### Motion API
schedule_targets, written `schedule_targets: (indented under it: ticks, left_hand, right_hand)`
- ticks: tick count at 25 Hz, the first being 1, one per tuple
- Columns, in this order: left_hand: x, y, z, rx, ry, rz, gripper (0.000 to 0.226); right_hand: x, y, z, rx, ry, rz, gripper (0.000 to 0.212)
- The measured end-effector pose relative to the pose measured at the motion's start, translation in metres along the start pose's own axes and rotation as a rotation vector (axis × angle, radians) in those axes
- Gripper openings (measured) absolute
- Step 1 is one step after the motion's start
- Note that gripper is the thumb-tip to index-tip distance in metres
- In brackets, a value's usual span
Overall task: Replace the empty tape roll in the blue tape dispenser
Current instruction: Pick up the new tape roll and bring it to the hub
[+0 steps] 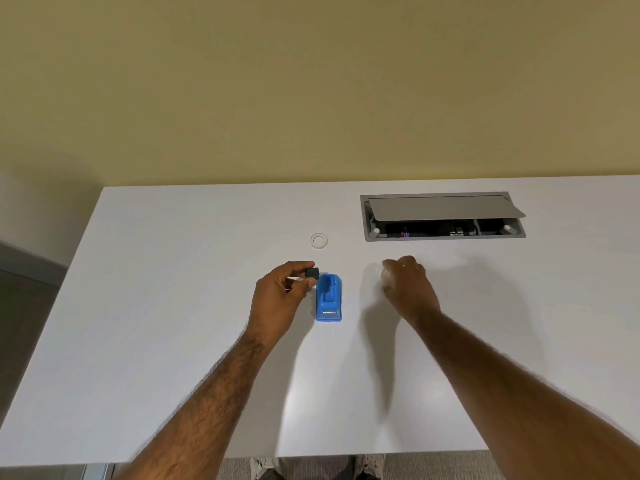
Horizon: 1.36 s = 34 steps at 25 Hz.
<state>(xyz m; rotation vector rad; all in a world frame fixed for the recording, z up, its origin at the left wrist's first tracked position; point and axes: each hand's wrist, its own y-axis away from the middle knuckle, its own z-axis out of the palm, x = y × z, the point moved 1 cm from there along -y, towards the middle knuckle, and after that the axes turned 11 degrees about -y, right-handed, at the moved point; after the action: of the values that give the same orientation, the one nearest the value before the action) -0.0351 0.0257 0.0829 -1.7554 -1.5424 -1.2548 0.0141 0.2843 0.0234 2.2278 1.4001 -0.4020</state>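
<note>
Left grip (281,293) pinches black spindle (312,272); right grip (408,286) curls round clear roll (382,276).

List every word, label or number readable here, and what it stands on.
No text can be read.
Dispenser: no lettering shows.
Cable box: white and red marks inside, too small to read.
Core in the left hand, ring: no print shows.
Roll in the right hand: blurred.
</note>
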Motion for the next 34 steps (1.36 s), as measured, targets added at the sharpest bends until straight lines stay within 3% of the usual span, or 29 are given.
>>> schedule_targets:
  ticks: [2,4,11,19,29,34]
  left_hand:
    - [-0.003,0.0,-0.001,-0.004,-0.006,-0.003,0.028]
    - [-0.005,0.002,-0.001,-0.006,-0.011,-0.003,0.027]
    - [-0.008,0.0,-0.003,-0.001,-0.011,-0.017,0.028]
    - [0.01,-0.004,-0.005,-0.013,0.046,-0.013,0.03]
    - [0.044,-0.008,-0.011,-0.005,0.085,0.048,0.03]
    - [0.053,-0.007,-0.017,-0.016,0.129,0.061,0.027]
  right_hand:
    - [0.005,-0.005,0.003,-0.116,0.002,0.024,0.055]
    - [0.005,-0.009,0.006,-0.156,0.045,0.009,0.062]
    - [0.011,-0.012,0.019,-0.076,0.114,-0.101,0.042]
    - [-0.025,0.012,-0.001,0.072,-0.628,-0.025,0.043]
    - [-0.113,0.046,-0.06,-0.151,-1.171,-0.115,0.039]
    - [-0.126,0.048,-0.067,-0.214,-1.265,-0.188,0.043]
